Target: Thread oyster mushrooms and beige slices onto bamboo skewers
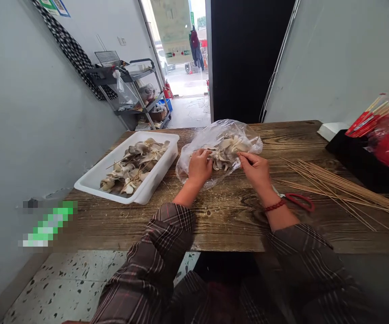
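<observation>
Mushrooms (pixel 220 158) lie in an open, clear plastic bag (pixel 211 132) at the far middle of the bench (pixel 228 227): the left hand (pixel 200 165) curls over their left side, its grip impossible to tell, while the right hand (pixel 255 170) narrows to a pinch at their right edge, apparently on a thin stick (pixel 238 153). The white tray (pixel 159 177) at left holds further mushrooms (pixel 138 157) with sticks among them, suggesting that part of the skewering is done; the loose mushrooms in the bag and the bare skewers (pixel 343 182) at right indicate that more is left.
</observation>
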### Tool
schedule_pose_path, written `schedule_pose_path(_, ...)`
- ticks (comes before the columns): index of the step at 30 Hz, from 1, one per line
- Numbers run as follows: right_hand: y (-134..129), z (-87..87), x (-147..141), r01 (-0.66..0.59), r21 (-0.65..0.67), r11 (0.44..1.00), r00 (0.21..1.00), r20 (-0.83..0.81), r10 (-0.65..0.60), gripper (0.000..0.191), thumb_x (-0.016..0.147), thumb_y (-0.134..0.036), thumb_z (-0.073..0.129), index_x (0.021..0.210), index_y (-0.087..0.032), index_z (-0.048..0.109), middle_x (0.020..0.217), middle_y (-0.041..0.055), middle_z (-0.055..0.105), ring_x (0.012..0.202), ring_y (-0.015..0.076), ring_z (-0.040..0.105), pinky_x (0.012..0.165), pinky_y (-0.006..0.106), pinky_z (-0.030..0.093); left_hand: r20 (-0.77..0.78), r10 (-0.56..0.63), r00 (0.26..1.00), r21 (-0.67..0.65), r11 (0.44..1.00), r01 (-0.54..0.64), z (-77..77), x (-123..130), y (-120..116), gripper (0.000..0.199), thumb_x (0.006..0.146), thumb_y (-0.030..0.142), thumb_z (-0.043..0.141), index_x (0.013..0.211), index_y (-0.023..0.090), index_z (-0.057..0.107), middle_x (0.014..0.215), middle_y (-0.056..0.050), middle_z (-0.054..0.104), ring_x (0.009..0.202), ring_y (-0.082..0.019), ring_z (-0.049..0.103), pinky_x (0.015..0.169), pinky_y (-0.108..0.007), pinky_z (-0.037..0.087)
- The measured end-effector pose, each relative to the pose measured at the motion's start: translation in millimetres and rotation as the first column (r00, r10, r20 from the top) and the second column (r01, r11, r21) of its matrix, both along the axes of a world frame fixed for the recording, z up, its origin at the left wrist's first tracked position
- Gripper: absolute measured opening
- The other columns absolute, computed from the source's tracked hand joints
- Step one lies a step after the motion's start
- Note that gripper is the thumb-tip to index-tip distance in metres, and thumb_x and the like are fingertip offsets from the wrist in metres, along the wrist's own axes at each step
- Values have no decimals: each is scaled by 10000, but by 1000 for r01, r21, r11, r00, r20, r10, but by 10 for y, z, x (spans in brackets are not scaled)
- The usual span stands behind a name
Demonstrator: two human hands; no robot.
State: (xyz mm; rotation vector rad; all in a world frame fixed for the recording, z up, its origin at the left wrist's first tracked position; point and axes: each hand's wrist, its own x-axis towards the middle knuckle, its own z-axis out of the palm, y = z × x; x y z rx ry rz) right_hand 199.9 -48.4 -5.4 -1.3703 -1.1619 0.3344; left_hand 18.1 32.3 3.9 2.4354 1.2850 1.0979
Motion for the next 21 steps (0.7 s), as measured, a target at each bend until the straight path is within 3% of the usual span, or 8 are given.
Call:
schedule_pose_path(7,2,46,-32,-3,13,1000,1000,-11,3,348,842,-394,561,970,-162,786,620,24,692,558,161,596,554,259,444,-337,-109,935,78,987,143,163,267,70,281,853,135,502,1012,199,725,1147,-140,638,1068,-309,512,939,-445,379)
schedule_pose_path(12,8,66,-19,-8,34,999,1000,-29,9,329,845,-381,561,972,-176,785,670,30,724,585,167,629,575,261,458,-438,-73,896,49,993,105,152,306,107,250,867,178,497,902,189,744,970,-150,636,995,-297,545,893,-431,404)
schedule_pose_path(17,-8,78,-38,-36,52,998,999,-37,37,335,848,-368,557,981,-163,785,698,35,734,607,174,638,579,263,450,-316,-128,940,-86,991,106,76,148,129,265,728,66,565,869,200,745,958,-100,638,923,-242,583,864,-359,429)
schedule_pose_path(21,-28,95,-76,-54,46,997,998,-36,56,336,844,-366,562,973,-155,788,689,40,725,591,168,620,564,261,438,27,-73,997,-199,977,77,-4,-33,96,140,682,103,629,713,197,729,741,-40,630,752,-188,563,758,-309,433)
